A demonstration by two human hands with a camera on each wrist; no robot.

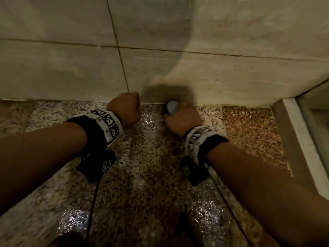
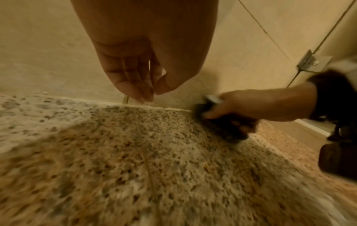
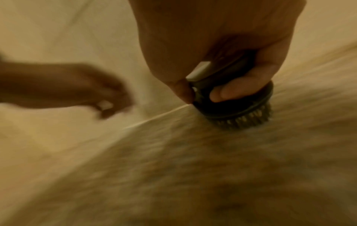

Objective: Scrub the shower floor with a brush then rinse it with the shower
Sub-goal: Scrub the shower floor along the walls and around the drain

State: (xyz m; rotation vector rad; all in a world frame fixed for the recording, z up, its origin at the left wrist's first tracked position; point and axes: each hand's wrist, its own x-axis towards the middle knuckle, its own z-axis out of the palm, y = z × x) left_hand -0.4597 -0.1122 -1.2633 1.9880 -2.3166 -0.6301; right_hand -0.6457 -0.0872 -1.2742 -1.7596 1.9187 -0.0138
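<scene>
The right hand (image 3: 222,50) has its grip tight around the brush (image 3: 233,105) on the wet floor (image 1: 142,175) by the wall (image 1: 231,77). The left hand (image 2: 142,61) hangs loose, holding nothing.

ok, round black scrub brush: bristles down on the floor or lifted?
Down: round black scrub brush in the right hand stands bristles-down on the speckled stone floor by the wall.

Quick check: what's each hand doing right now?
Left hand: open, fingers loosely curled, holding nothing.
Right hand: gripping the brush, bristles on the shower floor.
</scene>
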